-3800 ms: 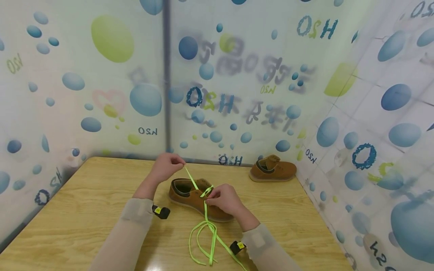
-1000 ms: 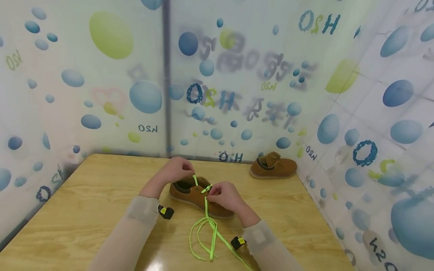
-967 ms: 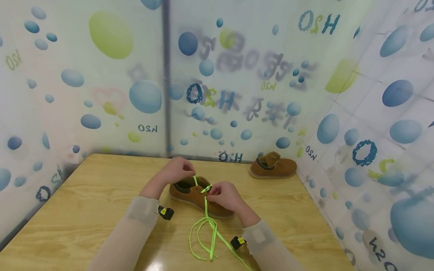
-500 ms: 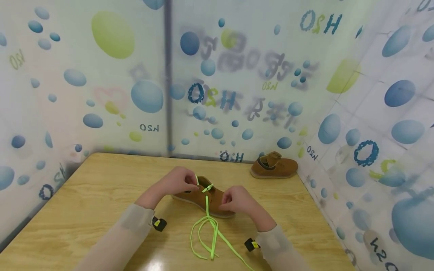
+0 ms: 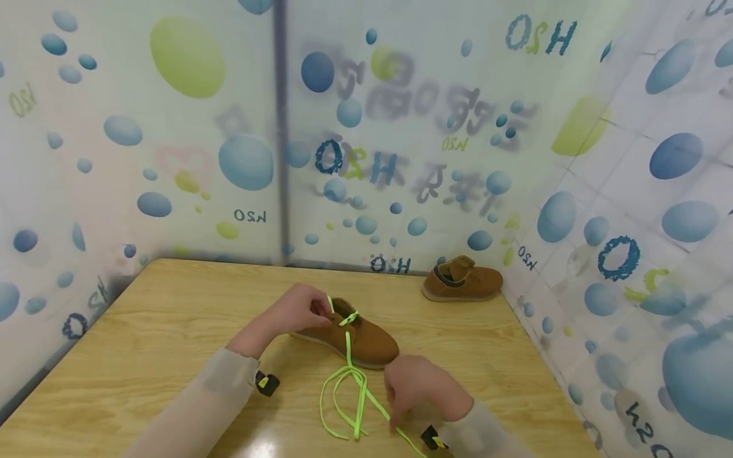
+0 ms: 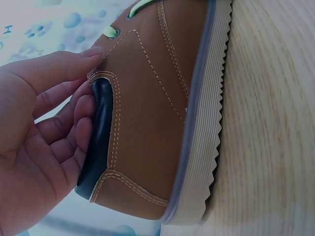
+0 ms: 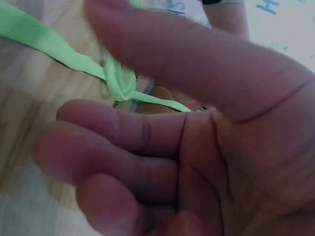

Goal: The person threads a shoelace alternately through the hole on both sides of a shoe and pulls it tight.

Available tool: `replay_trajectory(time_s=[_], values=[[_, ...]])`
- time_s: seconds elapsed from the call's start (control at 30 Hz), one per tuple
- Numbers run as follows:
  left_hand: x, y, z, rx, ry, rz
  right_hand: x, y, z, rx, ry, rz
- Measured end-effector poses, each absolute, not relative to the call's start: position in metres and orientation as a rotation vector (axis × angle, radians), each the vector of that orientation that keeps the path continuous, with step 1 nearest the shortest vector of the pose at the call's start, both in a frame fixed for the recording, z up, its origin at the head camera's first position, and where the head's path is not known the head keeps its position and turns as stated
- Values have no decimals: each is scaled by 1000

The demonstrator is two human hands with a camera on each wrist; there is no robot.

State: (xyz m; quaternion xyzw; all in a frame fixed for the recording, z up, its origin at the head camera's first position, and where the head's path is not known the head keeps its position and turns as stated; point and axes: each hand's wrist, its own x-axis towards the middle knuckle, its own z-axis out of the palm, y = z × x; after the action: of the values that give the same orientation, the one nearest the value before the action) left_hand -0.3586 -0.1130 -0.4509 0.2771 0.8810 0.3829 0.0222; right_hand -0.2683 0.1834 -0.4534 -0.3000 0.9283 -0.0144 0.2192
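Observation:
A brown shoe [image 5: 372, 340] sits mid-table, its toe pointing right, a green shoelace [image 5: 361, 407] threaded through its upper eyelets. The lace's long part trails down the shoe's near side into loops on the table. My left hand [image 5: 300, 310] grips the shoe's collar; in the left wrist view the thumb lies outside by the eyelets and the fingers bend over the dark padded lining [image 6: 102, 123]. My right hand [image 5: 420, 385] is just off the toe, fingertips right at the trailing lace. In the right wrist view, its thumb and loosely bent fingers stand apart, the lace beyond them.
A second brown shoe [image 5: 466, 283], with no lace showing in it, stands at the table's back right corner. The wooden table [image 5: 189, 318] meets a patterned curtain [image 5: 355, 127] behind and on both sides.
My left hand has gone from pulling the lace up to gripping the shoe's collar. My right hand has left the eyelets and moved down and right to the trailing lace.

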Motion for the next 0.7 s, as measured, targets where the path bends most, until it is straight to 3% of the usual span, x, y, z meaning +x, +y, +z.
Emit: replay_trajectory(time_s=[0.7], values=[[-357,-113,-452,883,2760,1186,-264,177,-461,-802,2614,64]])
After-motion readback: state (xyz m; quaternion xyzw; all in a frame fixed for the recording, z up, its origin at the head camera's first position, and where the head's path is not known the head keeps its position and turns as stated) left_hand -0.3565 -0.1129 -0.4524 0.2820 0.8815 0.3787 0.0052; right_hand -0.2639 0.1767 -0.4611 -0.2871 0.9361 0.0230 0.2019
